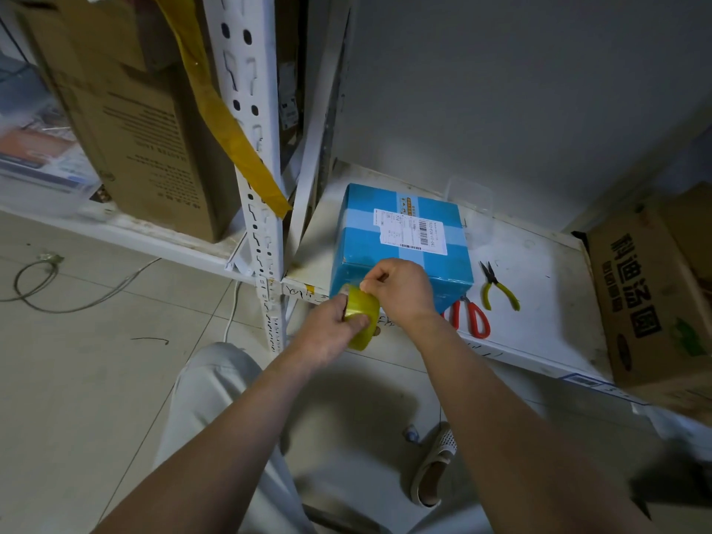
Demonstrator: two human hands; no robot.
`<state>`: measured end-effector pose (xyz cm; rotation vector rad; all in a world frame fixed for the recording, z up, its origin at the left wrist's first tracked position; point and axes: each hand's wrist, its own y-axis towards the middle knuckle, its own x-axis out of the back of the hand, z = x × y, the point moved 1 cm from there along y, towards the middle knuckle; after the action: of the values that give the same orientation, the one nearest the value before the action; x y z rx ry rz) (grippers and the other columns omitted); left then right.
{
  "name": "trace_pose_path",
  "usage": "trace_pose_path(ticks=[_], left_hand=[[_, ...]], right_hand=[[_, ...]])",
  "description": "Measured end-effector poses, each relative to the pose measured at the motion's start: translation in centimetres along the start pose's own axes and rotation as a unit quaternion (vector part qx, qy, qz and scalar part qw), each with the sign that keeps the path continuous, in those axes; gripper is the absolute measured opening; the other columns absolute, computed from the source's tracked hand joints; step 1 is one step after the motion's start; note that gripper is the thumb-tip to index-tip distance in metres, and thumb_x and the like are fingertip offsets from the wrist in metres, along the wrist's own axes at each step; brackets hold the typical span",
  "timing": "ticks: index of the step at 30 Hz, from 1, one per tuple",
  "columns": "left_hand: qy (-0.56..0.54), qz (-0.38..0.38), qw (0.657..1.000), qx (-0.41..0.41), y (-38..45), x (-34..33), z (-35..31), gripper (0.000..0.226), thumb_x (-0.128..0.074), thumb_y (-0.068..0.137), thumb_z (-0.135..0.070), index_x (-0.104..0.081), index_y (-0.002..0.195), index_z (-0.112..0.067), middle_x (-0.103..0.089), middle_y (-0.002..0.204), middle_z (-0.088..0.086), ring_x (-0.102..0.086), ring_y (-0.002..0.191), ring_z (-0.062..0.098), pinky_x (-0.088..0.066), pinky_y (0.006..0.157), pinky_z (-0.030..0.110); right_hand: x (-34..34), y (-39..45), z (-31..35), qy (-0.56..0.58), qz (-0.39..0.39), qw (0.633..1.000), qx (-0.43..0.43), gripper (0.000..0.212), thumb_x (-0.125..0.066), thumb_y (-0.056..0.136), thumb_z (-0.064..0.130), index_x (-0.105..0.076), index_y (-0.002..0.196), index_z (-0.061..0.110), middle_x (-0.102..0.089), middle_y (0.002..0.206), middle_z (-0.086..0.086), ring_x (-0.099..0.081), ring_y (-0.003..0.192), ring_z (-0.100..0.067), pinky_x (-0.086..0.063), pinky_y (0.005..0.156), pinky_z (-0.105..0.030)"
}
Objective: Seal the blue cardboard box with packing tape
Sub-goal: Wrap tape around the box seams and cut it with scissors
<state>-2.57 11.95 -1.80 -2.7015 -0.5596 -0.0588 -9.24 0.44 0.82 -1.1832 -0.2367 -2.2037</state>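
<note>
The blue cardboard box (404, 240) sits on a low white shelf (539, 302), with a white shipping label and a strip of clear tape across its top. Just in front of the box's near face, my left hand (327, 333) grips a yellow-green roll of packing tape (362, 314) from the left. My right hand (400, 291) is over the roll, its fingertips pinched at the roll's top edge. Whether a tape end is lifted cannot be told.
Red-handled scissors (474, 317) and yellow-handled pliers (499, 287) lie on the shelf right of the box. A brown carton (655, 302) stands at the shelf's right end. A white slotted upright (258, 186) with a hanging yellow tape strip (231, 121) rises at left. Cables (57, 279) lie on the tiled floor.
</note>
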Motion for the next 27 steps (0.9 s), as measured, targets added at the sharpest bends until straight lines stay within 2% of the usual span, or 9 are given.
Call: trace_pose_path(ticks=[5, 8, 10, 11, 13, 15, 18, 21, 27], left_hand=[[0.066, -0.122, 0.990, -0.014, 0.9, 0.4, -0.5, 0.011, -0.056, 0.089, -0.025, -0.060, 0.092, -0.015, -0.073, 0.087, 0.007, -0.069, 0.080, 0.020, -0.058, 0.074, 0.038], [0.031, -0.127, 0.991, 0.030, 0.9, 1.1, -0.6, 0.014, -0.056, 0.091, -0.024, -0.060, 0.087, -0.011, -0.072, 0.069, 0.003, -0.067, 0.059, 0.013, -0.054, 0.053, 0.025], [-0.028, -0.093, 0.994, 0.040, 0.6, 1.5, -0.8, 0.019, -0.061, 0.088, -0.028, -0.060, 0.081, -0.010, -0.067, 0.059, 0.001, -0.063, 0.054, 0.012, -0.055, 0.056, 0.026], [-0.053, -0.071, 0.996, 0.032, 0.4, 1.5, -0.9, 0.020, -0.064, 0.087, -0.030, -0.060, 0.080, -0.011, -0.067, 0.063, 0.003, -0.063, 0.058, 0.015, -0.056, 0.062, 0.029], [-0.123, -0.011, 0.992, 0.026, -0.1, 1.3, -1.2, 0.014, -0.061, 0.089, -0.024, -0.061, 0.090, -0.009, -0.066, 0.075, 0.009, -0.064, 0.066, 0.020, -0.053, 0.064, 0.030], [-0.161, 0.028, 0.986, 0.038, -0.3, 0.8, -1.5, 0.014, -0.054, 0.093, -0.015, -0.058, 0.102, -0.005, -0.068, 0.077, 0.013, -0.066, 0.063, 0.022, -0.055, 0.061, 0.031], [-0.101, -0.004, 0.992, 0.070, -0.1, 0.4, -1.7, 0.012, -0.050, 0.096, -0.015, -0.055, 0.099, -0.005, -0.069, 0.072, 0.015, -0.065, 0.057, 0.026, -0.055, 0.060, 0.033], [-0.105, -0.066, 0.983, 0.135, 0.3, 0.7, -1.0, 0.016, -0.049, 0.097, -0.019, -0.049, 0.088, -0.006, -0.067, 0.067, 0.019, -0.062, 0.052, 0.029, -0.056, 0.062, 0.040], [-0.166, -0.099, 0.969, 0.153, 1.4, 0.7, -2.1, 0.025, -0.062, 0.089, -0.010, -0.040, 0.099, -0.014, -0.066, 0.085, 0.016, -0.066, 0.057, 0.030, -0.058, 0.060, 0.041]], right_hand=[[0.5, 0.4, 1.3, -0.029, -0.045, 0.998, 0.029, 0.008, -0.061, 0.089, 0.024, -0.065, 0.084, 0.020, -0.067, 0.098, 0.001, -0.060, 0.093, -0.014, -0.050, 0.086, -0.032], [0.4, 0.4, 1.5, -0.048, -0.035, 0.998, 0.035, 0.009, -0.060, 0.090, 0.023, -0.066, 0.086, 0.018, -0.066, 0.100, 0.001, -0.059, 0.094, -0.015, -0.049, 0.085, -0.032], [0.5, 0.5, 1.1, -0.034, -0.044, 0.998, 0.013, 0.008, -0.061, 0.089, 0.024, -0.066, 0.086, 0.018, -0.067, 0.099, 0.000, -0.061, 0.094, -0.016, -0.050, 0.086, -0.033], [0.7, 0.6, 0.9, -0.022, -0.051, 0.998, 0.003, 0.009, -0.062, 0.088, 0.025, -0.067, 0.086, 0.018, -0.068, 0.097, 0.001, -0.061, 0.093, -0.017, -0.050, 0.085, -0.034], [1.1, 0.8, 0.9, -0.013, -0.061, 0.998, -0.003, 0.010, -0.063, 0.088, 0.026, -0.067, 0.087, 0.018, -0.069, 0.096, 0.001, -0.061, 0.092, -0.017, -0.050, 0.084, -0.034], [1.4, 1.0, 1.0, -0.034, -0.059, 0.998, 0.007, 0.010, -0.061, 0.089, 0.027, -0.067, 0.089, 0.018, -0.068, 0.097, 0.002, -0.060, 0.091, -0.016, -0.048, 0.080, -0.031], [1.7, 1.1, 1.4, -0.098, -0.058, 0.993, 0.027, 0.013, -0.057, 0.092, 0.026, -0.066, 0.091, 0.017, -0.064, 0.100, 0.001, -0.059, 0.092, -0.016, -0.042, 0.073, -0.028], [2.5, 1.8, 2.3, -0.113, -0.064, 0.990, 0.050, 0.014, -0.057, 0.091, 0.026, -0.068, 0.090, 0.017, -0.063, 0.099, 0.002, -0.059, 0.090, -0.016, -0.045, 0.074, -0.031], [3.4, 4.3, 2.2, -0.126, -0.024, 0.991, 0.032, 0.015, -0.061, 0.089, 0.028, -0.072, 0.091, 0.018, -0.068, 0.097, 0.003, -0.060, 0.090, -0.016, -0.048, 0.079, -0.033]])
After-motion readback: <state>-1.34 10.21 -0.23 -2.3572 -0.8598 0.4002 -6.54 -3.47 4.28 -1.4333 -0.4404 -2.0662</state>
